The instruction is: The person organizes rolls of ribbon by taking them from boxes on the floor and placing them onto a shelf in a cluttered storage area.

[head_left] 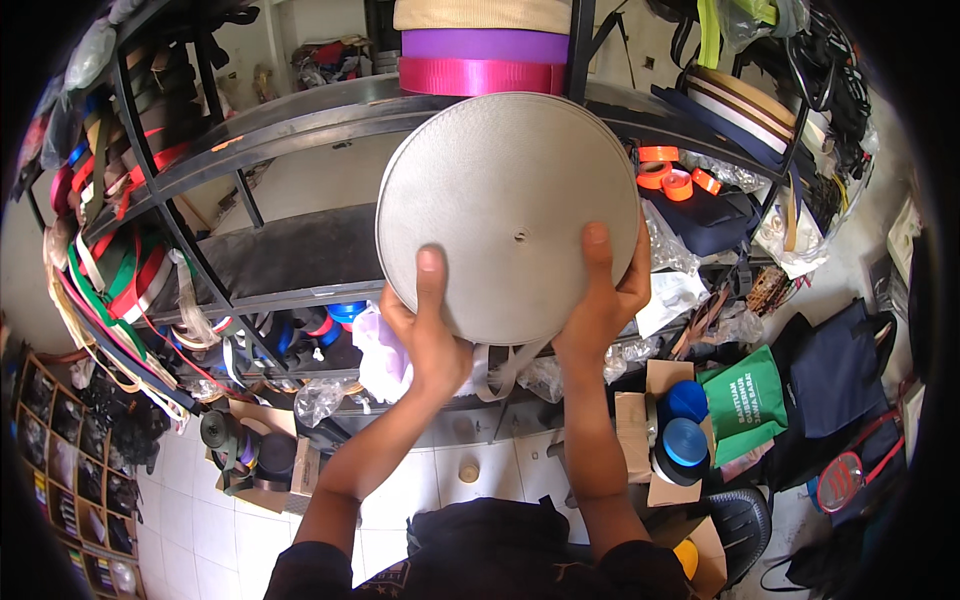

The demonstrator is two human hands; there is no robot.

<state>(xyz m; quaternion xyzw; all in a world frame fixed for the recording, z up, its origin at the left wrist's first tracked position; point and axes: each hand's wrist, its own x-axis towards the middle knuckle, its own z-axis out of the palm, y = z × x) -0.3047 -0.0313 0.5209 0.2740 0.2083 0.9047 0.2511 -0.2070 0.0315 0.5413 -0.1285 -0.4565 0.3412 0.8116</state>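
Between both hands I hold a large flat roll of grey webbing [480,180], its round face turned up toward me and a small hole at its centre. My left hand [430,335] grips the lower left rim, thumb lying on the face and fingers hidden underneath. On the lower right rim, my right hand [605,300] does the same, its fingers wrapped round the edge. A loose tail of the webbing [497,375] hangs below the roll. Just beyond it, a pink roll [480,77], a purple roll [485,46] and a beige roll [482,14] are stacked on the shelf.
A black metal rack [290,245] spans the front. Orange tape rolls [660,172] sit on its right. Coloured straps [120,280] hang at left. Cardboard boxes with rolls stand on the tiled floor [200,520], left and right, near a green bag [745,400] and a black chair [740,525].
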